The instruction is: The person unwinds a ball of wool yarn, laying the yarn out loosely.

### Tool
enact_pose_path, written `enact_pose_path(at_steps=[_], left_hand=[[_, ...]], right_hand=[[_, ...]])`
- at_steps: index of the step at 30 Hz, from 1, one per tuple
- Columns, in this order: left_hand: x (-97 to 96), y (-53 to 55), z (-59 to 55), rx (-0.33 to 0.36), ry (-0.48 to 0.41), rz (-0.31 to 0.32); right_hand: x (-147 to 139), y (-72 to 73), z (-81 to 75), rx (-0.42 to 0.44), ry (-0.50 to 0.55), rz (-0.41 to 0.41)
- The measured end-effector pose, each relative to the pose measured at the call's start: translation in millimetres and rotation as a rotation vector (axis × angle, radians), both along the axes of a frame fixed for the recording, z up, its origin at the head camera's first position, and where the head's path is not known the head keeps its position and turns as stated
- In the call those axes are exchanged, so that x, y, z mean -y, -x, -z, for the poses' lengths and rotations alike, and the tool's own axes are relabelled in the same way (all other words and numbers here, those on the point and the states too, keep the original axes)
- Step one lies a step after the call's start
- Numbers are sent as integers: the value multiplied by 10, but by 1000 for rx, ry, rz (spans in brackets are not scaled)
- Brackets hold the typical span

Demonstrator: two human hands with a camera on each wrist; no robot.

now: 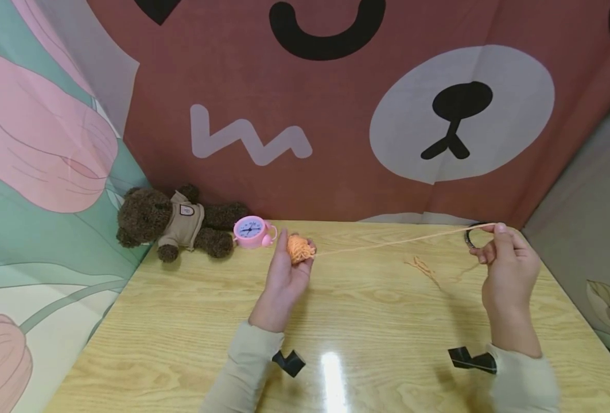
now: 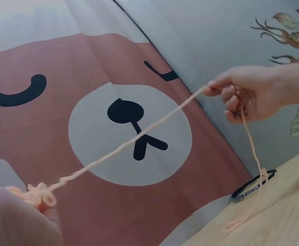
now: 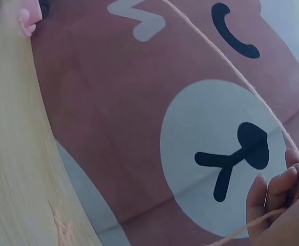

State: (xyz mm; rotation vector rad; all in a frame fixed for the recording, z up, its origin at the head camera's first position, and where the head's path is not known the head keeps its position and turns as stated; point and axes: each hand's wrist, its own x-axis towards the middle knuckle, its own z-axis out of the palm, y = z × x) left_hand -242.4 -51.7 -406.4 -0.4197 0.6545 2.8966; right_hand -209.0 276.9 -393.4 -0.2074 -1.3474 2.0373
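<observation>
My left hand (image 1: 282, 284) holds a small ball of orange yarn (image 1: 299, 249) between thumb and fingers, over the middle of the table. From the ball a taut yarn strand (image 1: 397, 242) rises slightly to my right hand (image 1: 513, 264), which pinches it between thumb and forefinger. In the left wrist view, more yarn (image 2: 250, 138) hangs from the curled lower fingers of the right hand (image 2: 257, 95) down to the tabletop. A loose tangle of the yarn (image 1: 422, 267) lies on the table left of that hand.
Behind the right hand lies a dark ring-shaped object (image 2: 252, 188), partly hidden in the head view. A pink alarm clock (image 1: 250, 232) sits left of the yarn ball, beside a brown teddy bear (image 1: 186, 221) lying down. A printed cloth (image 1: 335, 143) hangs along the table's (image 1: 181, 321) back edge.
</observation>
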Motion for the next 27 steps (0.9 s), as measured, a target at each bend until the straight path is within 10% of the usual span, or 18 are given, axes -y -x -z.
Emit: enact_pose_path(at_steps=[6, 14, 27], left_hand=[[31, -3, -10, -45, -56, 84], [59, 11, -48, -58, -85, 13], [139, 43, -38, -59, -35, -19]], right_hand=[[-110, 13, 8, -6, 92, -4], [-434, -32, 1, -29, 263, 54], [-823, -72, 178, 204, 284, 154]])
